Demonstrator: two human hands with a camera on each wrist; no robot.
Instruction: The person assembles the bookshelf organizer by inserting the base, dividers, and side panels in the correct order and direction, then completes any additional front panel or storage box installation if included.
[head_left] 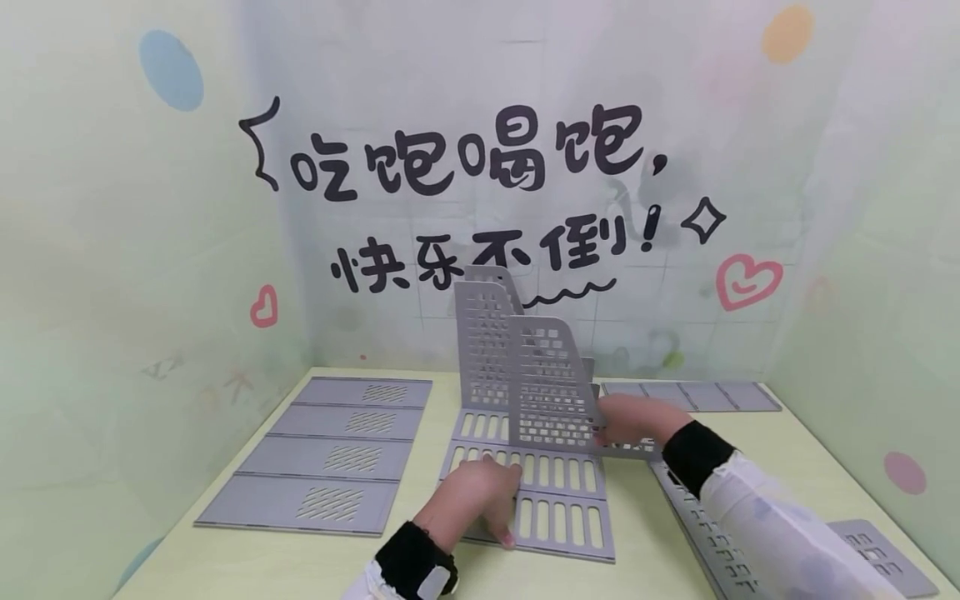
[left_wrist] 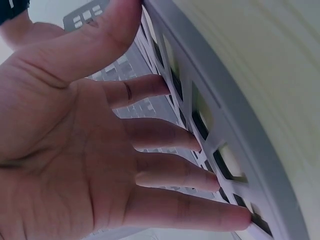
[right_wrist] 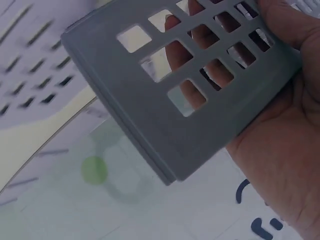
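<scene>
A flat grey plastic panel (head_left: 564,497) with rows of long slots lies in the middle of the table. My left hand (head_left: 480,493) rests on it, fingers spread and fairly straight; the left wrist view shows the fingertips touching the slotted panel (left_wrist: 235,107). Upright on the panel's far part stand grey perforated side panels (head_left: 480,300) with sloped edges. The nearer perforated panel (head_left: 536,329) stands in front of them. My right hand (head_left: 633,417) grips a grey panel at its right side. In the right wrist view, thumb and fingers lie on opposite faces of this square-holed panel (right_wrist: 120,90).
To the left lies a grey sheet (head_left: 322,454) in four sections with slanted slots. A narrow panel (head_left: 693,397) lies at the back right. A long perforated panel (head_left: 693,508) lies under the right forearm, and another panel (head_left: 885,554) lies at far right. Walls enclose the table.
</scene>
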